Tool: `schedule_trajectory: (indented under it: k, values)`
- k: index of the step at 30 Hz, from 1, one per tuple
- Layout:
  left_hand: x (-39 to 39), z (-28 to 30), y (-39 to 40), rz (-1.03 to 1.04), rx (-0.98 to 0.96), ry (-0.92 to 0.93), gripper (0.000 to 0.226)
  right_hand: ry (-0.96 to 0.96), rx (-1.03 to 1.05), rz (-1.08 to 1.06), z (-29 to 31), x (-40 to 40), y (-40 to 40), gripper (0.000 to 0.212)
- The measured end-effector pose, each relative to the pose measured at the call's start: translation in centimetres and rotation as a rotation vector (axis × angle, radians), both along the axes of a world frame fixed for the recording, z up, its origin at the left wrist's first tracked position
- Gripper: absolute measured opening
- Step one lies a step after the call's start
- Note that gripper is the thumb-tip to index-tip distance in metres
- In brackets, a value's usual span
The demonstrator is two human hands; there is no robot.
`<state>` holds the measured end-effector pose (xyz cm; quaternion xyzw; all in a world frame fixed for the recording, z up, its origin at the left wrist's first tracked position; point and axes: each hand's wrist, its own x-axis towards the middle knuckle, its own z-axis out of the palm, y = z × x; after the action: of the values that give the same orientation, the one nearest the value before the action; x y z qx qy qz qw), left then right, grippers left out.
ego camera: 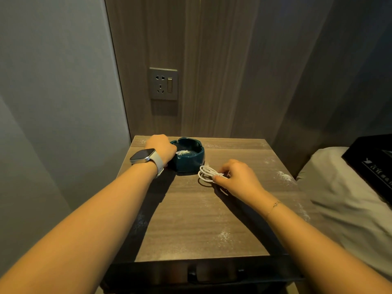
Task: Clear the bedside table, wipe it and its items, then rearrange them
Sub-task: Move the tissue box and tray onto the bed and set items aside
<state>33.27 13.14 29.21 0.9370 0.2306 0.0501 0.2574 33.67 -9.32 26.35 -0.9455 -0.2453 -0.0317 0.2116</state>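
Right hand (237, 177) pinches coiled cable (206, 174), loops pointing left; left hand (162, 147) grips ashtray (188, 154).

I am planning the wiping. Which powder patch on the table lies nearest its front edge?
The powder patch near the table's front edge, right of centre; the others lie farther back.

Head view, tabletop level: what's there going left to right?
Left hand gripping the ashtray → teal ashtray → coiled white cable → right hand pinching the cable → powder patch near the table's right edge → black box on the bed.
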Motion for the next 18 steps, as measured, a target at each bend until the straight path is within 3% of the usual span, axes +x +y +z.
schedule_trajectory:
  k: [8,18]
  values:
    - [-5.5,3.1,-4.2,-0.107,0.087,-0.064,0.030,0.293,0.656,-0.146,3.4,-5.4,-8.4,0.008]
    - [-10.8,5.8,-21.0,-0.477,0.002,-0.120,0.042,0.175,0.707,-0.381,5.5,-13.2,-25.5,0.004]
